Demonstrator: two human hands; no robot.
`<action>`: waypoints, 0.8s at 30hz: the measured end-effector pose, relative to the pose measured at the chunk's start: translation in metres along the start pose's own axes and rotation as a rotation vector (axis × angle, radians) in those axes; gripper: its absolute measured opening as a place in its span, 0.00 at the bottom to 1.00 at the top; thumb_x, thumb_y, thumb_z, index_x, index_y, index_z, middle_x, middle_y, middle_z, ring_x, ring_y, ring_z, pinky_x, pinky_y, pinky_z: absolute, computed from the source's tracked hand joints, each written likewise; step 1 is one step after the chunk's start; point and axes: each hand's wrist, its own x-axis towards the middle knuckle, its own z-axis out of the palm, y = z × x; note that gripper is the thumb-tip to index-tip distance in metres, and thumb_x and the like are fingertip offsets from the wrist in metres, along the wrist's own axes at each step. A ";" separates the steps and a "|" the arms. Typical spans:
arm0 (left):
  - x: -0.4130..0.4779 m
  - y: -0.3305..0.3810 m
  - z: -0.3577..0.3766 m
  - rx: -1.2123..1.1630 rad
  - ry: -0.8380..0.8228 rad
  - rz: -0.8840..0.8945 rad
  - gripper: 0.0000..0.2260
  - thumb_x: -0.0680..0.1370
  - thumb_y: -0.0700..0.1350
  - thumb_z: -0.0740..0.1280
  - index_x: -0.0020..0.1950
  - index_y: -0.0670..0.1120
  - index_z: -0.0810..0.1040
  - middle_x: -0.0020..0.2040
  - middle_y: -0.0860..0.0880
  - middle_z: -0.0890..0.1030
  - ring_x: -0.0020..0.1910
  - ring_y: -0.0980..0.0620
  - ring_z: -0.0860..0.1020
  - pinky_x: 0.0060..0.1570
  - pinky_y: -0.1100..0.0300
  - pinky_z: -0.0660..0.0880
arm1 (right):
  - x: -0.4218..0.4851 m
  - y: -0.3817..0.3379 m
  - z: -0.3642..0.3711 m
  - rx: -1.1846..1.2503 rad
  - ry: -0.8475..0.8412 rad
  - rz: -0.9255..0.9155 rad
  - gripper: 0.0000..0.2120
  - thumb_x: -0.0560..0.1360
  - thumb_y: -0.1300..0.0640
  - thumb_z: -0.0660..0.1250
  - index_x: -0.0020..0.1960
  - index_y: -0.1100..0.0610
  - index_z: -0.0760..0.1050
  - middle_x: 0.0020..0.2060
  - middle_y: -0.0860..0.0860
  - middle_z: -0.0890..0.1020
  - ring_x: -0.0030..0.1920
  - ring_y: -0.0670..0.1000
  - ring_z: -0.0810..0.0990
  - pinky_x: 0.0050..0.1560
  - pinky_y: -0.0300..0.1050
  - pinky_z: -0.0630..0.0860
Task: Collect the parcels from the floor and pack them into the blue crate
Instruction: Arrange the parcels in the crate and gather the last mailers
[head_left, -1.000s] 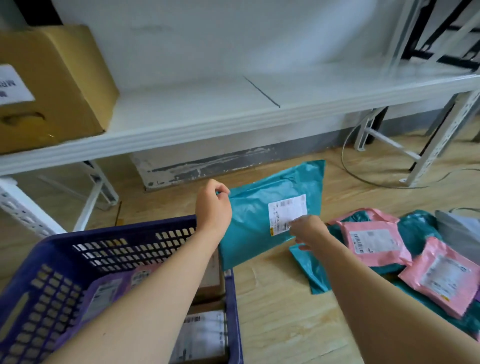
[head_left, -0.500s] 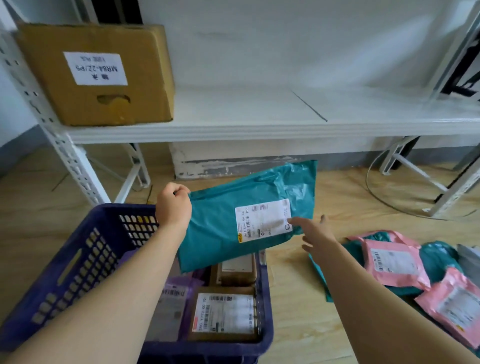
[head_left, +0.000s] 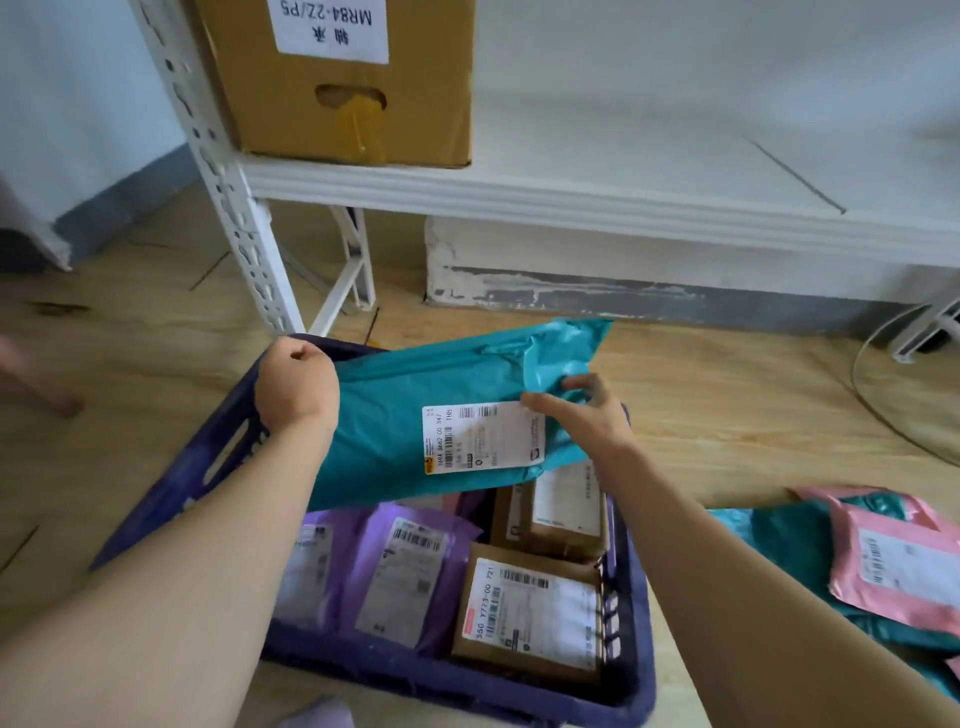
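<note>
A teal plastic parcel (head_left: 405, 415) with a white label hangs tilted over the far end of the blue crate (head_left: 467, 686). My left hand (head_left: 296, 387) grips its left edge in a fist. My right hand (head_left: 582, 421) rests on its right side beside the label, fingers loosely extended. Inside the crate lie purple parcels (head_left: 405, 571) on the left. A labelled brown box (head_left: 524, 618) lies at the right, with a second brown box (head_left: 561, 514) behind it, partly hidden under the teal parcel.
More parcels lie on the wooden floor at the right: a pink one (head_left: 893, 561) on top of teal ones (head_left: 789, 545). A white shelf upright (head_left: 228, 197) stands just behind the crate, with a cardboard box (head_left: 337, 93) on the shelf. A cable (head_left: 872, 395) loops at far right.
The teal parcel has travelled left from the floor pile to above the crate. My right hand had let go of it and now touches its right side again.
</note>
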 end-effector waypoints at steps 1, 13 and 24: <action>0.006 -0.006 -0.002 0.006 0.017 -0.012 0.11 0.78 0.41 0.56 0.52 0.43 0.78 0.54 0.41 0.80 0.54 0.39 0.76 0.52 0.53 0.72 | 0.003 0.001 0.004 0.030 -0.050 0.009 0.28 0.66 0.55 0.77 0.61 0.54 0.68 0.53 0.53 0.78 0.46 0.49 0.79 0.42 0.42 0.76; 0.050 -0.053 0.004 0.053 0.125 -0.099 0.12 0.76 0.38 0.57 0.53 0.42 0.79 0.54 0.40 0.81 0.55 0.38 0.76 0.49 0.55 0.70 | 0.038 0.032 0.089 0.103 -0.396 0.097 0.50 0.55 0.54 0.82 0.70 0.49 0.59 0.61 0.54 0.75 0.55 0.57 0.81 0.55 0.60 0.78; 0.079 -0.086 0.030 0.108 0.094 0.053 0.11 0.76 0.35 0.57 0.52 0.41 0.78 0.55 0.40 0.79 0.55 0.40 0.75 0.51 0.56 0.69 | 0.057 0.076 0.112 0.065 -0.321 0.298 0.55 0.61 0.57 0.80 0.75 0.40 0.47 0.58 0.56 0.79 0.47 0.57 0.84 0.47 0.56 0.82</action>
